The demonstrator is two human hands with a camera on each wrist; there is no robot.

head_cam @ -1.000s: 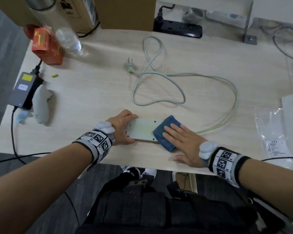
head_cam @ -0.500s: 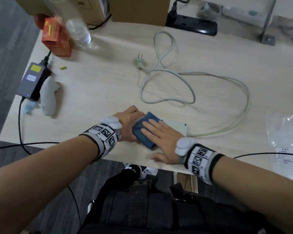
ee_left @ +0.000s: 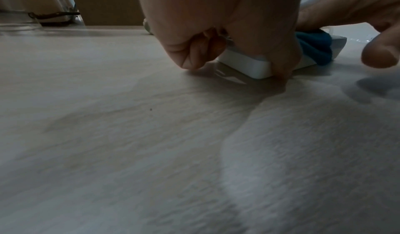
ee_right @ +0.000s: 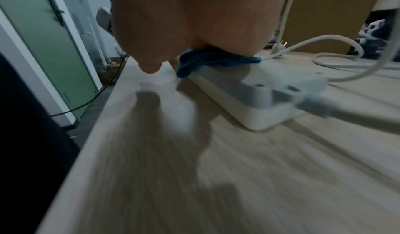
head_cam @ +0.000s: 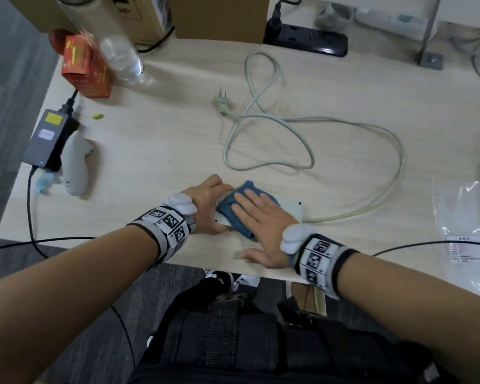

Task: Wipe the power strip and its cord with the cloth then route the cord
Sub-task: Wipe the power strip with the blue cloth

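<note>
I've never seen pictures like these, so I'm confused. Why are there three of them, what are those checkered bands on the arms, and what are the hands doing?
They show one moment from three cameras. The big one comes from a camera on the person's head; the other two sit on the wrists, by those patterned bands, looking along each hand. On the table lies a white power strip with a long looping cord. The left hand grips one end of the strip to steady it. The right hand, fingers flat, presses a blue cloth on top to wipe it. A black power strip, an orange box and a bottle stand farther back.

Blue cloth (head_cam: 240, 209) on a white power strip (head_cam: 290, 207) with pale cord (head_cam: 358, 126); light wood-grain table (head_cam: 164, 151).
</note>
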